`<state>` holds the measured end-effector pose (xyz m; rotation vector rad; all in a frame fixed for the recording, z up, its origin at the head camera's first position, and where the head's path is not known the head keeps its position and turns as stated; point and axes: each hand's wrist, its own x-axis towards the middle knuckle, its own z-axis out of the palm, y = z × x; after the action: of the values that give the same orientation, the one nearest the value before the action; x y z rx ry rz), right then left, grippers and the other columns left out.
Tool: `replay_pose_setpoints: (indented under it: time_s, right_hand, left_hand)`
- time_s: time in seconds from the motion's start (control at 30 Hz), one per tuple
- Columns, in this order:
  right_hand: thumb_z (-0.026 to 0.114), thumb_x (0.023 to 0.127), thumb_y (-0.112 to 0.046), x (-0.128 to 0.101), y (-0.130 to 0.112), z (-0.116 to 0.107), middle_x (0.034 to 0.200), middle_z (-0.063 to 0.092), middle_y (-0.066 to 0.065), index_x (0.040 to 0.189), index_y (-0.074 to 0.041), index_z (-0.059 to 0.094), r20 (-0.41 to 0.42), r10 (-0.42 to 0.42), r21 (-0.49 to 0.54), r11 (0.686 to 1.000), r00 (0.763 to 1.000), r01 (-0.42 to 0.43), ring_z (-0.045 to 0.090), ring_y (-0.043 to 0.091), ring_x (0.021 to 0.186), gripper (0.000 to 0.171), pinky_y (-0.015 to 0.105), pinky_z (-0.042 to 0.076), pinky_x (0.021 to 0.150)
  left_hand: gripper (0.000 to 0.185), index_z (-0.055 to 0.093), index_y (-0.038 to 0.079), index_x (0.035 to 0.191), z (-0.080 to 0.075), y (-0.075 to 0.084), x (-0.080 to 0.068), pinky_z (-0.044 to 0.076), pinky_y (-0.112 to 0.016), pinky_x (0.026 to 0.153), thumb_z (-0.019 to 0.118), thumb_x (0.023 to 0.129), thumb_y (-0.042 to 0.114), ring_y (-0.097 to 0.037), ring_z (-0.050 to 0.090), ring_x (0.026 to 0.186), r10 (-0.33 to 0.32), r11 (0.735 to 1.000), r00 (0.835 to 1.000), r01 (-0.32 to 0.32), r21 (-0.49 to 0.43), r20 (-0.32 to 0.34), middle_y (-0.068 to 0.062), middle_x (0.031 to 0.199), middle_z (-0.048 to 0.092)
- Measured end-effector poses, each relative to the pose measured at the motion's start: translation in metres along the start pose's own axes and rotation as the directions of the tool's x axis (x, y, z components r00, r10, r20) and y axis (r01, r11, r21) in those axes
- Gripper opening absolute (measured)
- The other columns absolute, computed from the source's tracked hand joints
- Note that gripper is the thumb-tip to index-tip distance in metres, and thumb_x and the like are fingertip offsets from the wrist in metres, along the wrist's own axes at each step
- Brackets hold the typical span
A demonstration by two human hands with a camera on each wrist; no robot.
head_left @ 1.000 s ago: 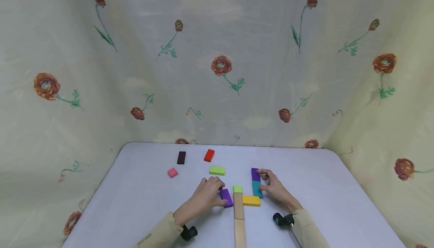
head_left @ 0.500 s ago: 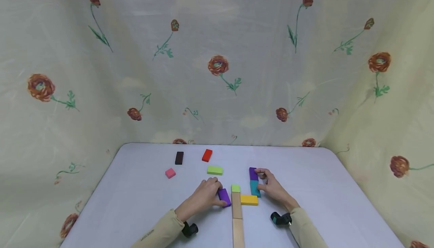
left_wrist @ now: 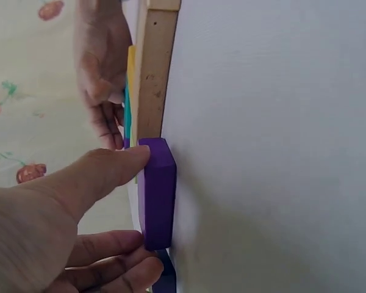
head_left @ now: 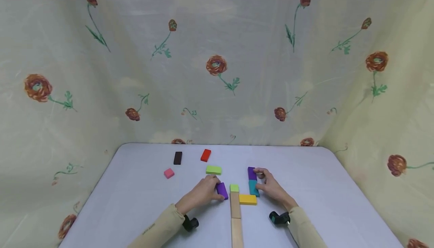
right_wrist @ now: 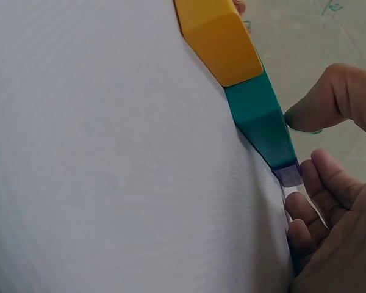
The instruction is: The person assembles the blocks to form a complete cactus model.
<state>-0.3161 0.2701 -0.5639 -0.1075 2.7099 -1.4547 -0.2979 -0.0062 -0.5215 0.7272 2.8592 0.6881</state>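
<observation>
In the head view, my left hand [head_left: 202, 192] pinches a purple block [head_left: 222, 191] between thumb and fingers, left of the row of wooden blocks [head_left: 235, 205]. The left wrist view shows the thumb on the near end of that purple block [left_wrist: 158, 198] and the fingertips at its far end. My right hand [head_left: 272, 186] rests its thumb against a teal block [head_left: 253, 188], its index fingertip at a second purple block [head_left: 251, 173] joined end to end with the teal one. A yellow block [head_left: 248, 199] lies crosswise between the wooden row and the teal block.
A small light green block [head_left: 234, 188] caps the far end of the wooden row. Farther back lie a longer green block [head_left: 213, 170], a red block [head_left: 205, 155], a black block [head_left: 178, 158] and a pink block [head_left: 168, 173]. A flowered cloth [head_left: 217, 89] hangs behind the white table [head_left: 135, 199].
My left hand has shifted the purple block slightly away from me along the wooden row. My right hand stays at the teal and purple blocks, and the whole view has drifted slightly.
</observation>
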Motion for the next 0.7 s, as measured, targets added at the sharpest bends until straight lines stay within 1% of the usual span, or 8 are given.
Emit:
replay_pose_setpoints:
  time_s: [0.13,0.3,0.4,0.5,0.6,0.7]
  right_hand:
    - [0.063,0.074,-0.007,0.001,0.002,0.001,0.128,0.043,0.007,0.127,-0.014,0.041,-0.005,-0.012,-0.001,1.0,1.0,0.012,0.038,0.025,0.11,0.058,0.045,0.033,0.092]
    - [0.062,0.073,-0.007,0.003,0.004,0.002,0.127,0.043,0.008,0.127,-0.014,0.041,-0.014,-0.009,-0.017,1.0,1.0,0.009,0.039,0.025,0.109,0.058,0.044,0.034,0.09]
    - [0.062,0.074,-0.007,0.003,0.003,0.003,0.127,0.044,0.007,0.127,-0.016,0.041,-0.015,0.002,-0.005,1.0,1.0,-0.002,0.038,0.025,0.109,0.058,0.044,0.033,0.091]
    - [0.063,0.074,-0.006,0.002,0.002,0.003,0.127,0.043,0.006,0.126,-0.017,0.042,-0.012,0.009,0.001,1.0,1.0,-0.009,0.038,0.025,0.11,0.057,0.044,0.033,0.091]
    - [0.063,0.074,-0.006,0.002,0.002,0.003,0.126,0.043,0.006,0.126,-0.016,0.042,-0.013,0.006,0.003,1.0,1.0,-0.006,0.038,0.025,0.109,0.057,0.043,0.033,0.091]
    - [0.063,0.074,-0.005,0.001,0.001,0.002,0.126,0.044,0.006,0.126,-0.016,0.042,-0.018,-0.001,0.003,1.0,1.0,0.001,0.038,0.025,0.109,0.057,0.043,0.033,0.09]
  left_hand:
    - [0.056,0.06,0.002,0.113,-0.002,-0.001,0.007,0.048,-0.023,0.071,0.079,0.068,0.029,-0.009,0.05,0.079,-0.035,0.998,0.999,0.035,-0.047,0.006,-0.006,0.102,0.058]
    - [0.053,0.06,-0.001,0.113,-0.002,-0.005,0.017,0.048,-0.025,0.072,0.078,0.07,0.024,-0.011,0.05,0.081,-0.034,0.996,0.999,0.032,-0.082,-0.022,-0.009,0.106,0.056]
    - [0.051,0.06,-0.002,0.112,-0.001,-0.008,0.023,0.048,-0.029,0.077,0.077,0.071,0.024,-0.014,0.051,0.087,-0.037,0.996,0.998,0.033,-0.083,-0.047,-0.011,0.109,0.055]
    - [0.051,0.061,0.0,0.112,-0.001,-0.011,0.03,0.045,-0.034,0.083,0.076,0.072,0.026,-0.017,0.051,0.095,-0.031,0.998,0.997,0.026,-0.056,-0.075,-0.011,0.113,0.055]
    - [0.051,0.062,0.002,0.112,-0.001,-0.012,0.037,0.042,-0.036,0.083,0.077,0.071,0.029,-0.019,0.049,0.096,-0.03,0.999,0.995,0.026,-0.04,-0.092,-0.01,0.111,0.057]
    - [0.051,0.062,0.004,0.111,-0.001,-0.012,0.044,0.038,-0.034,0.08,0.077,0.07,0.03,-0.018,0.046,0.094,-0.052,0.998,0.995,0.049,-0.036,-0.088,-0.007,0.108,0.058]
